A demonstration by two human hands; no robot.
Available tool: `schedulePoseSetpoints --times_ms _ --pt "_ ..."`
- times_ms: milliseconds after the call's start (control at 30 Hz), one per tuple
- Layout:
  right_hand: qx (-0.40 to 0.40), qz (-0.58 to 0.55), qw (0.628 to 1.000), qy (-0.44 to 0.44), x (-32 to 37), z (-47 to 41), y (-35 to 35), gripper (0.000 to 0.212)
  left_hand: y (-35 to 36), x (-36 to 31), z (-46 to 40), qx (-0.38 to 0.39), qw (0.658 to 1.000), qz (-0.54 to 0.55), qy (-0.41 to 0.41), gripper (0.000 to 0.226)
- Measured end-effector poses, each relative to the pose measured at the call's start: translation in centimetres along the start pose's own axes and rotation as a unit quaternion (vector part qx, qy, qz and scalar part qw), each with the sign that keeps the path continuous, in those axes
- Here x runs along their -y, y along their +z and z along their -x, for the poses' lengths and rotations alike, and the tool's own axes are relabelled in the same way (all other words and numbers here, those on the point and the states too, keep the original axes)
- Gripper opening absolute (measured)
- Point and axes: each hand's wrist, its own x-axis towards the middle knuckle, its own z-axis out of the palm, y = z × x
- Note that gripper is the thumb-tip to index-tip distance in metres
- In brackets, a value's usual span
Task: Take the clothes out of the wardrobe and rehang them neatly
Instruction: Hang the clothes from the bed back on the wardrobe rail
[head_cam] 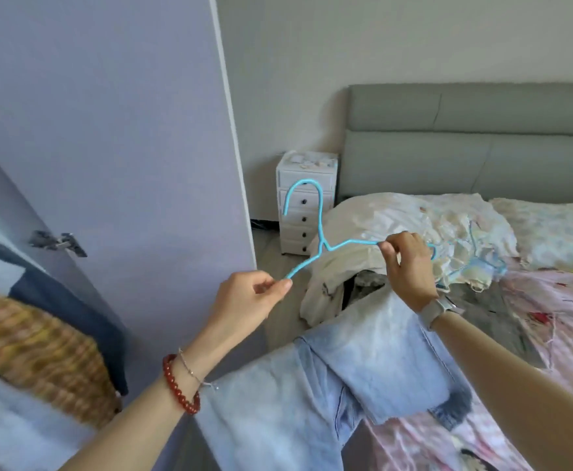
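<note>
Two hands on one blue wire hanger [319, 239]: left hand [249, 299] pinching the tip of the near shoulder arm between thumb and forefinger, right hand [407, 263] pinching the far shoulder arm just past the bend, remaining fingers loosely curled. Hook pointing up, frame held in the air above the bed's near corner, touching no garment. Thin coated wire by the look of it (light, springy, likely to twist if held at one end only), so a grip at both shoulders seemed sensible for steering it.

Light-blue jeans [363, 362] draped over the edge of the bed [557, 351] directly below, folded across themselves, frayed hem showing at the lower right. Denim judged fairly heavy and limp: apt to slide off smooth wire unless folded evenly over the bottom bar or taken up at the waistband. Best hold probably at the waistband or the fold, not at the frayed hem.

Behind, a heap of cream garments [397, 226] with at least one more blue hanger [475, 263] tangled in it; soft, thin cloth, easily snagged on the hooks. Open wardrobe door [108, 130] to the left, with knitted and dark clothes [33, 341] hanging just inside. Small white drawer unit [307, 205] standing beside the grey headboard [465, 141]. Rehanging judged barely begun.
</note>
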Motion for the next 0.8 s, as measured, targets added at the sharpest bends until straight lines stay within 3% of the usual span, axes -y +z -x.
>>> schedulePoseSetpoints --times_ms 167,267,400,500,600,800 --pt "0.048 -0.014 0.998 -0.039 6.2 2.8 3.6 0.042 -5.3 4.1 4.2 -0.116 0.993 0.012 -0.003 0.031" --pt "0.107 -0.033 0.991 -0.066 9.4 4.7 5.5 0.028 -8.9 5.0 6.5 -0.181 0.982 -0.055 0.028 0.027" --pt "0.176 -0.062 0.974 -0.131 14.8 7.3 8.3 0.026 -14.5 7.6 10.1 -0.241 0.959 -0.144 0.032 0.023" --pt "0.225 -0.113 0.944 -0.212 19.9 9.1 10.4 0.043 -19.0 10.8 14.0 -0.296 0.937 -0.186 -0.01 0.018" --pt "0.236 -0.18 0.904 -0.307 25.9 10.3 11.8 0.061 -23.1 13.4 18.6 -0.359 0.912 -0.192 -0.05 0.027" --pt "0.267 -0.29 0.808 -0.438 37.5 11.1 14.2 0.057 -29.9 16.8 26.3 -0.497 0.84 -0.196 -0.091 0.023"
